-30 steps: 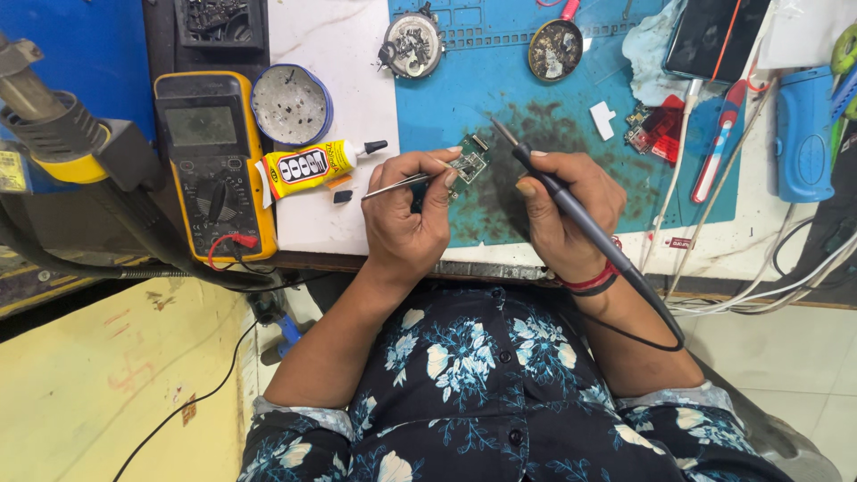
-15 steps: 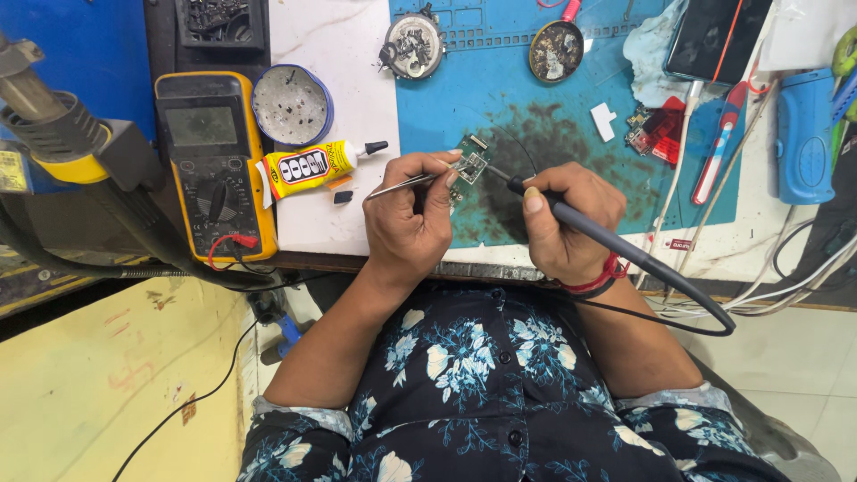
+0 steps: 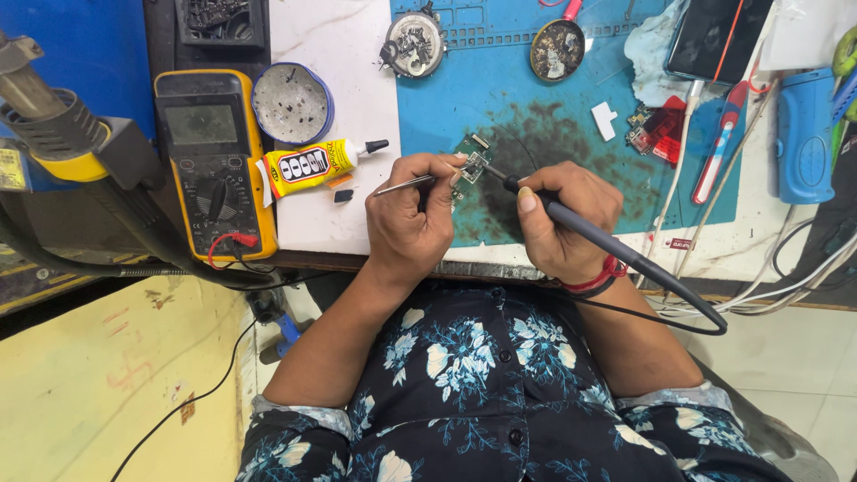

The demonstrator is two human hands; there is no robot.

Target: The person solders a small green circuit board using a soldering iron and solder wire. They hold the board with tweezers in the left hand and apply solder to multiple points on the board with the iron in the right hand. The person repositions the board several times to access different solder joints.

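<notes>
Hands working a small circuit board [image 3: 474, 162] on a blue mat [image 3: 553, 107].
Beside a yellow multimeter [image 3: 212, 161], the left hand [image 3: 411, 219] is gripping tweezers [image 3: 403, 185] at the board; the right hand [image 3: 562, 219] is closing around a soldering iron [image 3: 571, 219], tip touching it.

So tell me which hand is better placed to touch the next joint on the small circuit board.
Right hand: it likely suits, gripping the soldering iron with its tip at the circuit board. The left hand holds tweezers.
</notes>
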